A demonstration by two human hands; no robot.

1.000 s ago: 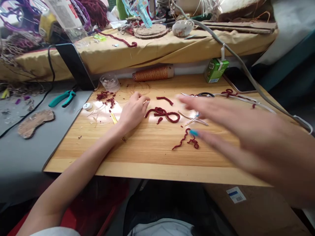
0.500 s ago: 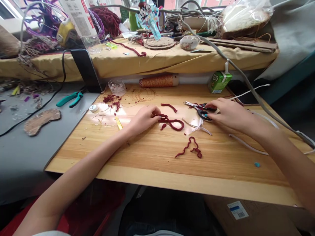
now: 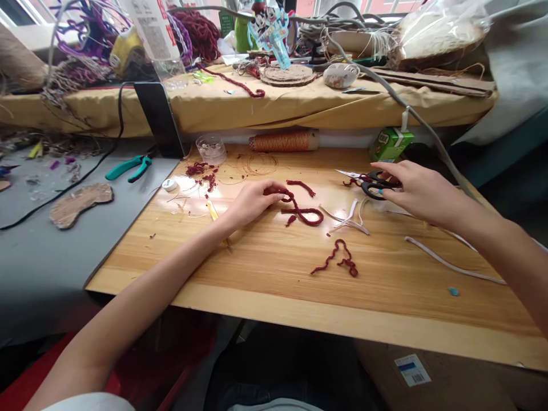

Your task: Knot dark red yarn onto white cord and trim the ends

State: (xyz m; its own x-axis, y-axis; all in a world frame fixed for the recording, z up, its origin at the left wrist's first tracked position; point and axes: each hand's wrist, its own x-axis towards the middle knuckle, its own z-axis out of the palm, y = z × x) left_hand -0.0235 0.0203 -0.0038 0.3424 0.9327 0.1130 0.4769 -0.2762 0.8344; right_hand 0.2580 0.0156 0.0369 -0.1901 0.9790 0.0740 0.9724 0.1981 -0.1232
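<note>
My left hand (image 3: 263, 200) rests on the wooden table, its thumb and fingers pinching one end of a dark red cord (image 3: 314, 222). The rest of that cord lies in a loop to the right. Farther right, my right hand (image 3: 417, 182) has its thumb and index finger at the black handles of the scissors (image 3: 373, 187); the other fingers are partly hidden. A dark red strand lies against the blades, which point left. Around the looped cord are a short red piece (image 3: 301, 187), a small tuft (image 3: 290, 220) and a crinkled red strand (image 3: 336, 260).
White cords (image 3: 353, 220) lie between the hands, with another (image 3: 454, 265) at right. A yellow-handled tool (image 3: 213, 211) is beside my left forearm. Behind are a clear cup (image 3: 211, 149), an orange thread spool (image 3: 285, 141) and a green carton (image 3: 391, 144). Teal pliers (image 3: 131, 167) lie left.
My right hand and the scissors have shifted right and slightly away, off the white cords. My left hand still pinches the red cord. The whole view has shifted slightly.
</note>
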